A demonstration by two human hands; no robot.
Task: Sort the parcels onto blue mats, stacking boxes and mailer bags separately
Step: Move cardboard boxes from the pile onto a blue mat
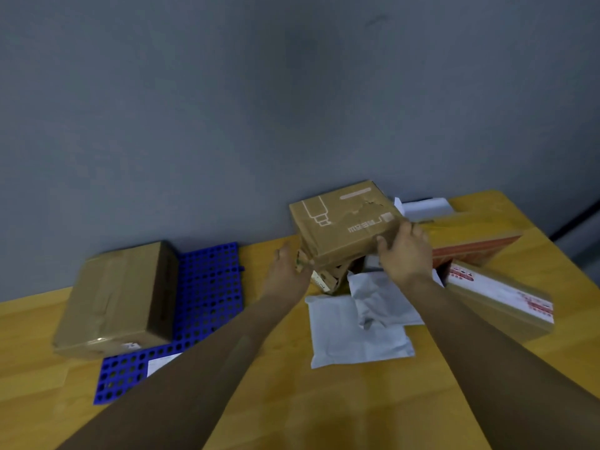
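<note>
Box (344,222) hangs tilted over the mailer bags (357,332), our left hand (287,264) and right hand (404,251) clamped on its ends; dented cardboard looks light but weak, so we'd support its bottom corners.

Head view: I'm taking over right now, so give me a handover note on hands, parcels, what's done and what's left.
Hands: left hand and right hand both grip the printed brown cardboard box, tilted over the pile.
Done: large plain brown cardboard box sits on the blue perforated plastic mat.
Left: this box, plus grey plastic mailer bags, red-patterned cardboard box and red-and-white-taped cardboard box on the wooden table.
</note>
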